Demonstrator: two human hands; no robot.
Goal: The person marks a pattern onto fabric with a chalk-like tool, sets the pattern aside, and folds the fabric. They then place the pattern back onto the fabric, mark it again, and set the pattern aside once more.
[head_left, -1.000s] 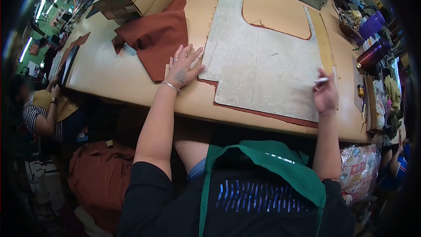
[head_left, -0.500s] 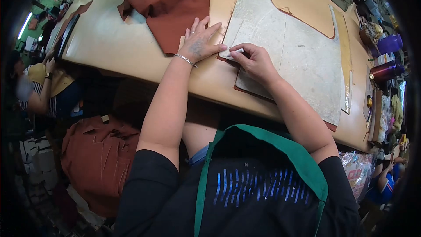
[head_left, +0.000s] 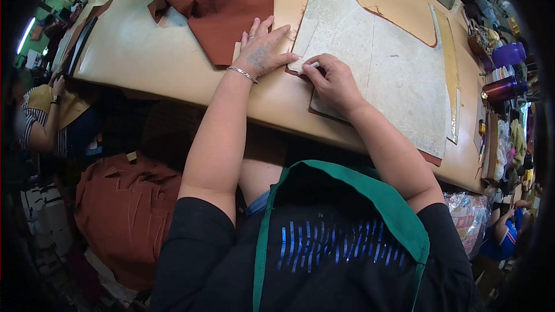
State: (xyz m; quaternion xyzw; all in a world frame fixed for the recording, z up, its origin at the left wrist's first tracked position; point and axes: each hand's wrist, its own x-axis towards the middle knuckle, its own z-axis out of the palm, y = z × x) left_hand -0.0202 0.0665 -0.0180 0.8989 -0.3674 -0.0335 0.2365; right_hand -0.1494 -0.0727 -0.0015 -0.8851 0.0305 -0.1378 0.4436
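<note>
A large grey-white pattern piece [head_left: 399, 81] with a curved cutout lies flat on the table, over reddish-brown fabric [head_left: 430, 158] that peeks out along its lower edges. My left hand [head_left: 263, 53] is spread open at its left corner, the thumb pressing on the pattern's edge and the fingers resting near the loose fabric. My right hand [head_left: 336, 84] pinches a short white stick of chalk [head_left: 315, 65] beside that thumb, at a notch in the pattern's lower left edge. The chalk's tip is mostly hidden by the fingers.
Folded reddish-brown fabric [head_left: 231, 14] lies on the table [head_left: 133, 52] to the left. A yellowish strip [head_left: 449, 75] runs along the pattern's right side. Purple bottles [head_left: 509, 55] stand at the right. Below the table is a fabric bundle [head_left: 124, 219]. Another person [head_left: 43, 118] sits at the left.
My right hand has drawn its fingers in and tilted slightly, so less of the chalk shows. My left hand stays in place on the pattern's edge. The whole view shifts slightly.
</note>
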